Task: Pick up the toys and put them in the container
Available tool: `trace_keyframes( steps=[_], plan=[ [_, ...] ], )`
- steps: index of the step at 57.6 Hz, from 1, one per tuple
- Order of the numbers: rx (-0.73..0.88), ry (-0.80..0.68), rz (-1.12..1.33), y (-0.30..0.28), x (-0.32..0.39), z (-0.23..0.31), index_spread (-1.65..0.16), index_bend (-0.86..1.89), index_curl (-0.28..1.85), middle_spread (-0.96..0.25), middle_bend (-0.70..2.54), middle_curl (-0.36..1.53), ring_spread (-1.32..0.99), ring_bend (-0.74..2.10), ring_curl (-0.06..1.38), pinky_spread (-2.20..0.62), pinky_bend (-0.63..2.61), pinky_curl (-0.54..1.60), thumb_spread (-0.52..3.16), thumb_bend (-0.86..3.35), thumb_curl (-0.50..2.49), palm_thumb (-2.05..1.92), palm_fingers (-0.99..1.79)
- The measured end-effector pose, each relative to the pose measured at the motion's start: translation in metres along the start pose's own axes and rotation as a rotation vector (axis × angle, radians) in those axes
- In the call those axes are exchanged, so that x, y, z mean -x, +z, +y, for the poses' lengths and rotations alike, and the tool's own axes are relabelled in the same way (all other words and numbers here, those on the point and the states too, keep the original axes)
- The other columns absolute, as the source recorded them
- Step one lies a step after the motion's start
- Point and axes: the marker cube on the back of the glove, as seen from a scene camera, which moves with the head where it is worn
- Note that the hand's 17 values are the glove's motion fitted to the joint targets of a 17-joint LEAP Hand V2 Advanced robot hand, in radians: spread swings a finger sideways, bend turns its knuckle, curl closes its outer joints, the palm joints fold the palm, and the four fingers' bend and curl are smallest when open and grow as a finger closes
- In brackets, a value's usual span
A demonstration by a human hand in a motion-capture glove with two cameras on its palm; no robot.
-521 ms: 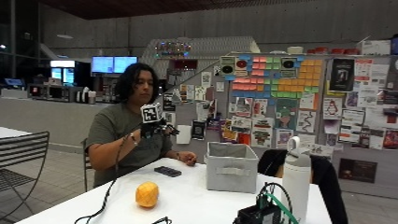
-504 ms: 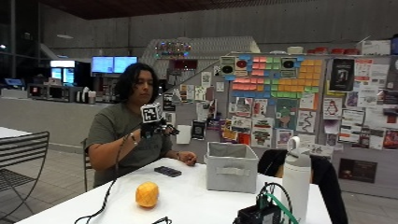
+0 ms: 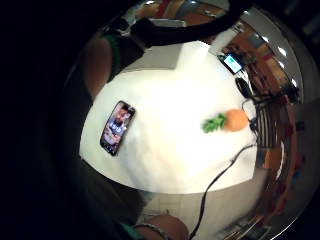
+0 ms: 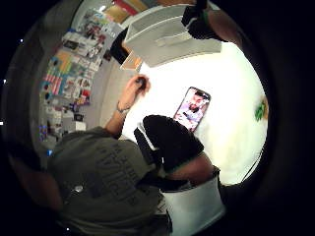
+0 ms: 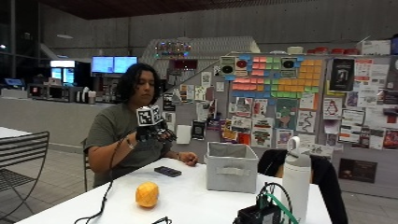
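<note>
Task item: one orange carrot-shaped toy with green leafy top (image 5: 147, 194) – lies on the white table (image 5: 205, 205) near its front edge, untouched, nothing in contact with it. In the little-finger palm view the same toy (image 3: 227, 120) sits on the tabletop well apart from the phone, close to a black cable (image 3: 220, 175). No other toys visible in any view.

Container: grey fabric storage bin with a front handle (image 5: 232, 166) – upright on the table, well apart from the toy, toward the person's bare-hand side. Interior not visible from the outside view; contents cannot be confirmed.

Hand: black-gloved right hand (image 5: 154, 133) is raised at chest height above the table, clear of toy and bin. It carries nothing. Fingers appear loosely curled (glove hardware hides much of them), so read as relaxed, not clenched. Bare left hand (image 5: 188, 160) rests on the table beside the bin.

Other items: dark smartphone with lit screen (image 5: 168, 171) flat on the table in front of the person; white insulated bottle (image 5: 296, 177) near the bin.

Progress, as judged: no pick-up made. Toy not yet grasped – reach, lift, transfer and drop into bin all outstanding.
</note>
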Motion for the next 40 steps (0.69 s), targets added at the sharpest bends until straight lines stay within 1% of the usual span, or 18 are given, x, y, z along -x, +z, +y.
trace_keyframes(
  steps=[13,18,22,31,37,40],
  plan=[
    [-0.084,0.318,0.042,-0.002,-0.111,-0.004,-0.40,0.29,0.29,-0.10,0.19,0.20,-0.17,0.23,0.13,-0.04,0.79,0.21,1.23,-0.03,0.20,-0.04,0.30],
    [-0.110,0.475,0.075,0.006,-0.165,-0.007,-0.40,0.29,0.31,-0.10,0.19,0.21,-0.17,0.24,0.14,-0.04,0.79,0.21,1.24,-0.03,0.21,-0.03,0.30],
    [-0.112,0.559,0.085,0.017,-0.204,-0.015,-0.41,0.28,0.32,-0.10,0.19,0.22,-0.18,0.25,0.14,-0.04,0.80,0.21,1.23,-0.02,0.23,-0.01,0.29],
    [-0.061,0.607,0.039,0.062,-0.261,-0.037,-0.42,0.28,0.34,-0.12,0.18,0.24,-0.18,0.24,0.16,-0.04,0.84,0.22,1.20,-0.02,0.26,0.00,0.24],
    [0.054,0.581,0.070,0.104,-0.280,-0.045,-0.42,0.21,0.34,-0.13,0.19,0.25,-0.18,0.27,0.17,-0.03,0.87,0.22,1.14,-0.05,0.27,-0.04,0.22],
    [0.070,0.566,0.102,0.123,-0.285,-0.046,-0.42,0.19,0.34,-0.14,0.17,0.25,-0.17,0.27,0.18,-0.03,0.91,0.23,1.09,-0.05,0.27,-0.05,0.17]
  ],
)
